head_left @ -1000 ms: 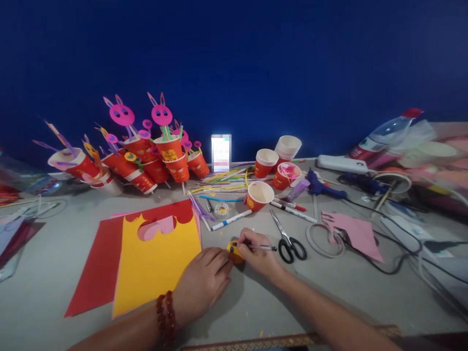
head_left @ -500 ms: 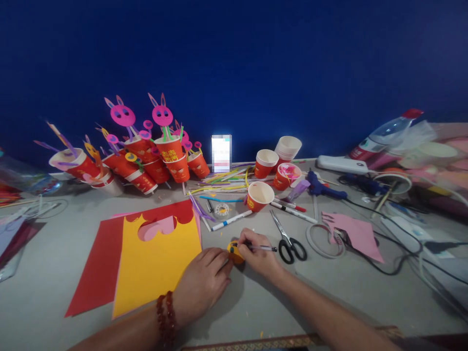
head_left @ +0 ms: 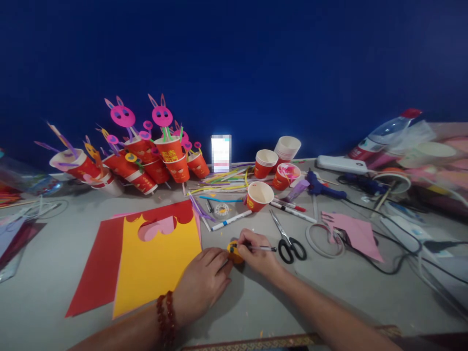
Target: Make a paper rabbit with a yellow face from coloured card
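Observation:
In my right hand (head_left: 258, 248) is a slim pen (head_left: 266, 248), pinched near its tip over a small round yellow paper cutout (head_left: 235, 255). Dark marks like an eye show on the cutout's left part; my right fingers cover some of it. My left hand (head_left: 205, 275), with a red bead bracelet (head_left: 166, 312) at the wrist, has its fingers together and pins the cutout's left edge to the table. Black-handled scissors (head_left: 290, 246) lie just right of my right hand. Left of my hands, a yellow paper sheet (head_left: 153, 268) overlaps a red sheet (head_left: 97, 268).
Red paper cups (head_left: 170, 151) with pink rabbit figures stand at the back left. A single cup (head_left: 259, 196), markers (head_left: 231, 221) and pipe cleaners (head_left: 226, 180) lie ahead. To the right are a blue glue gun (head_left: 323, 187), cables, pink paper (head_left: 360, 236) and a bottle (head_left: 387, 134).
Almost nothing differs. My right fingers and the pen shift very slightly over the cutout; my left hand stays in place.

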Available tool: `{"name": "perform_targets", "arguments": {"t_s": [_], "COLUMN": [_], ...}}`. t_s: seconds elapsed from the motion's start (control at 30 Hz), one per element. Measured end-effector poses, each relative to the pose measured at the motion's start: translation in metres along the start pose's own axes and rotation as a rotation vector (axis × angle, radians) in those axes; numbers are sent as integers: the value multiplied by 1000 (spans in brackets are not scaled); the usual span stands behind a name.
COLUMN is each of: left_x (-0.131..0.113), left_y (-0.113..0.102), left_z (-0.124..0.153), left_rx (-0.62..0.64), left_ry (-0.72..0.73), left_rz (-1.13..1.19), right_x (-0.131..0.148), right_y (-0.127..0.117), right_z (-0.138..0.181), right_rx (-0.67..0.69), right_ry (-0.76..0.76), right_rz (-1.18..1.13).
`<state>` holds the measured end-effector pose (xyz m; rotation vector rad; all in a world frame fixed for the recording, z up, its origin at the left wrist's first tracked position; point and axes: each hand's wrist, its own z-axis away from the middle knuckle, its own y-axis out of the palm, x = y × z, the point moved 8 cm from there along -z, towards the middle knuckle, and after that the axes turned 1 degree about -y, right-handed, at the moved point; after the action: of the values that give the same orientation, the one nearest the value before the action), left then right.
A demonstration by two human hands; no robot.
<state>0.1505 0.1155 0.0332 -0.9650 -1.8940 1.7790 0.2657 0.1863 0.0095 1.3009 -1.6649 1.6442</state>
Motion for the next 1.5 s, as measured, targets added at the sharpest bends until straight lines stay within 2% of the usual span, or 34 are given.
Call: {"name": "perform_targets", "arguments": {"t_s": [0.8, 1.07, 1.5], "left_x": [0, 0, 0], "left_y": [2, 3, 2], "left_z": [1, 2, 2], "left_rx": [8, 0, -1], "left_ry": [3, 15, 13], "left_rz": [-12, -6, -11], "right_x": [-1, -6, -6], "right_y": [1, -8, -3], "right_z": [1, 3, 2], "right_rx": [1, -102, -57], "right_ry": [-18, 37, 25], "right_rz": [-9, -88, -59]}}
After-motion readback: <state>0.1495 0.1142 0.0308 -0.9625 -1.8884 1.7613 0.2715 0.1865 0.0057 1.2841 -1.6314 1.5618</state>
